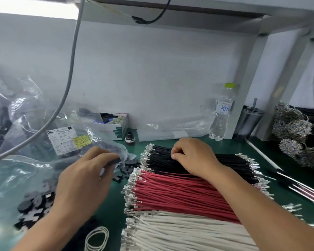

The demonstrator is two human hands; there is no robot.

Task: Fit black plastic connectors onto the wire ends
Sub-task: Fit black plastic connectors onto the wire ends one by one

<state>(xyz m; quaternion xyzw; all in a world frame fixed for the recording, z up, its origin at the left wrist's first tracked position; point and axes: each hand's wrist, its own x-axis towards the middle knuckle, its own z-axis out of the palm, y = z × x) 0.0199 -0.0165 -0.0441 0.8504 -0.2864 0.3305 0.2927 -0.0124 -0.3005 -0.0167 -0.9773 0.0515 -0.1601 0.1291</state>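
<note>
A black connector (114, 161) sits pinched in the left hand (85, 176) near the green worktop's (116, 205) middle. The right hand (192, 156) pinches black wires (230, 163); red wires (170, 192) and white wires (179, 232) lie toward the near edge.

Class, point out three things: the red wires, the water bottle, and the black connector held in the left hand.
red wires (179, 194), head view, middle of bundle
water bottle (221, 113), head view, label area
black connector (114, 161), head view, exposed end at fingertips
</note>
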